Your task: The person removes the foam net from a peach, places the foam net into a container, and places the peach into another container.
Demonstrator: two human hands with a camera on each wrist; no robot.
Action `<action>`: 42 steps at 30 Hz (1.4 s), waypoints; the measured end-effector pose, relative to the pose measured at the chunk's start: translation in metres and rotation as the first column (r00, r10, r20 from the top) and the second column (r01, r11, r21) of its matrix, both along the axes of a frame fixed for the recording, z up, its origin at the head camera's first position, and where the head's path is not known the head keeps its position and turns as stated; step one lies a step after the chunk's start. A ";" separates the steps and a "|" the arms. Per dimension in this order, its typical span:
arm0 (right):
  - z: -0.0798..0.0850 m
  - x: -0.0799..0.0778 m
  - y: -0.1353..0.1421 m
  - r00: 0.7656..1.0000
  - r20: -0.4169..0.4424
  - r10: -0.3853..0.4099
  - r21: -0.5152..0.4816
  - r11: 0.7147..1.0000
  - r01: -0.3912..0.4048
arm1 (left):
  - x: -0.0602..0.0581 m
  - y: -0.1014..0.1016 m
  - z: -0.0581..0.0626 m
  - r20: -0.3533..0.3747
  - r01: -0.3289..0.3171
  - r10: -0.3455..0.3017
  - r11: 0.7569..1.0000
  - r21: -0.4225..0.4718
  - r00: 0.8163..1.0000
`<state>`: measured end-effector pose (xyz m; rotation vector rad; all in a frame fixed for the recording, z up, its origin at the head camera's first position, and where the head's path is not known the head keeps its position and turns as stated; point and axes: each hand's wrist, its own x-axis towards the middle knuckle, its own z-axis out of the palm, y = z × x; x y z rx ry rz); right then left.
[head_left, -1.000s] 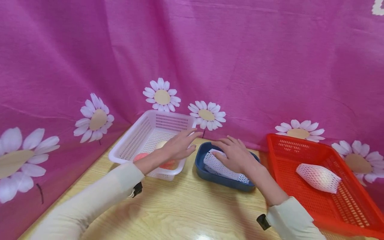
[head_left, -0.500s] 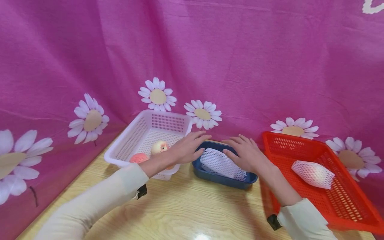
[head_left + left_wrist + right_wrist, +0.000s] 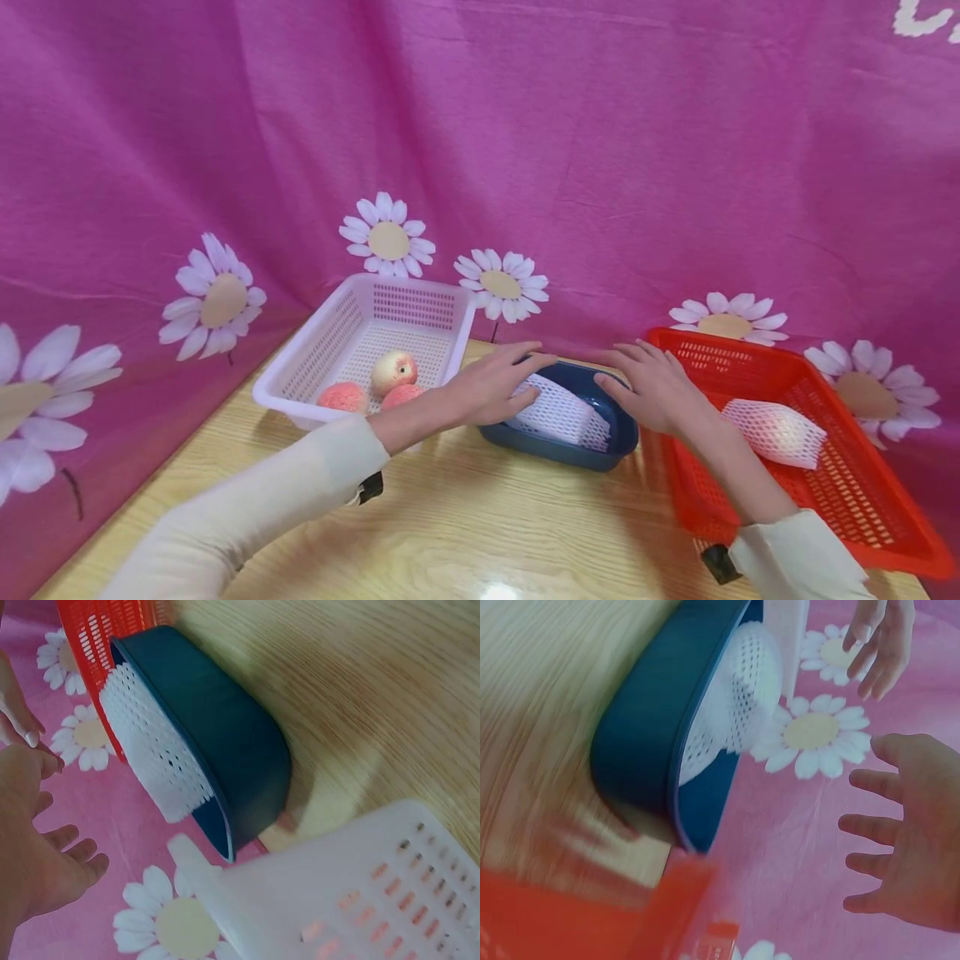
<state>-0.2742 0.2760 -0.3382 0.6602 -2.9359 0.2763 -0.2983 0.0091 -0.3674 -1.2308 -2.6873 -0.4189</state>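
Note:
My left hand [image 3: 495, 385] hovers over the left end of a dark blue bin [image 3: 547, 450], fingers extended and holding nothing. Above the bin's right end is my right hand [image 3: 660, 387], its fingers spread apart in the right wrist view and nothing in them. Between the two hands, white foam fruit nets [image 3: 558, 410] lie in the bin; the left wrist view shows the foam nets [image 3: 150, 750] near its rim. A peach in a foam net [image 3: 780, 432] rests in the red basket [image 3: 862, 533], right of my right hand.
Left of the bin stands a pale pinkish-white basket [image 3: 300, 367] holding a cream peach [image 3: 393, 372] and pink peaches [image 3: 343, 397], partly behind my left forearm. A purple cloth [image 3: 600, 167] with daisies hangs behind the wooden table [image 3: 480, 517].
My left hand has moved right, from the pale basket's edge to the blue bin. The right hand has shifted right, uncovering the nets. The head view has turned slightly right.

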 end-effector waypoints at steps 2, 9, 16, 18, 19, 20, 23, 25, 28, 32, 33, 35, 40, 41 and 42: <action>0.000 0.000 0.006 1.000 -0.002 -0.007 0.002 1.000 0.007 | 0.003 0.005 0.000 0.005 0.009 -0.009 1.000 -0.002 1.000; -0.004 0.002 0.028 0.999 -0.007 -0.038 0.027 0.999 0.038 | 0.011 0.023 0.001 -0.005 0.037 -0.037 0.999 -0.022 0.999; -0.004 0.006 0.049 0.995 0.030 -0.095 0.033 0.995 0.094 | 0.014 0.039 -0.004 -0.022 0.066 -0.066 0.998 -0.024 0.998; -0.004 0.007 0.055 0.993 0.044 -0.106 0.036 0.994 0.105 | 0.014 0.042 -0.005 -0.031 0.068 -0.069 0.997 -0.026 0.997; -0.004 0.007 0.059 0.993 0.047 -0.108 0.040 0.994 0.106 | 0.015 0.044 -0.005 -0.036 0.071 -0.072 0.997 -0.027 0.997; -0.005 0.007 0.062 0.993 0.045 -0.110 0.046 0.993 0.107 | 0.015 0.045 -0.005 -0.045 0.075 -0.076 0.997 -0.029 0.996; -0.007 0.008 0.072 0.992 0.046 -0.118 0.062 0.991 0.115 | 0.017 0.050 -0.005 -0.063 0.094 -0.096 0.995 -0.034 0.993; -0.009 0.008 0.078 0.990 0.053 -0.129 0.073 0.990 0.125 | 0.018 0.054 -0.005 -0.063 0.109 -0.111 0.993 -0.035 0.992; -0.011 0.008 0.088 0.987 0.073 -0.142 0.082 0.987 0.136 | 0.019 0.059 -0.004 -0.053 0.132 -0.134 0.991 -0.027 0.990; -0.013 0.008 0.104 0.985 0.088 -0.148 0.091 0.986 0.140 | 0.021 0.067 -0.004 -0.046 0.160 -0.160 0.987 -0.022 0.986; -0.014 0.007 0.108 0.985 0.085 -0.149 0.094 0.986 0.141 | 0.021 0.070 -0.004 -0.049 0.163 -0.164 0.986 -0.030 0.985; -0.015 0.007 0.115 0.985 0.084 -0.153 0.101 0.984 0.145 | 0.022 0.075 -0.004 -0.056 0.172 -0.174 0.984 -0.045 0.983; -0.018 0.007 0.131 0.981 0.099 -0.169 0.090 0.983 0.161 | 0.025 0.087 -0.003 -0.048 0.184 -0.188 0.980 -0.073 0.981; -0.019 0.007 0.135 0.979 0.105 -0.173 0.086 0.983 0.164 | 0.025 0.089 -0.003 -0.041 0.187 -0.191 0.979 -0.075 0.981; -0.020 0.007 0.138 0.978 0.110 -0.175 0.079 0.983 0.167 | 0.026 0.091 -0.003 -0.033 0.190 -0.193 0.979 -0.079 0.981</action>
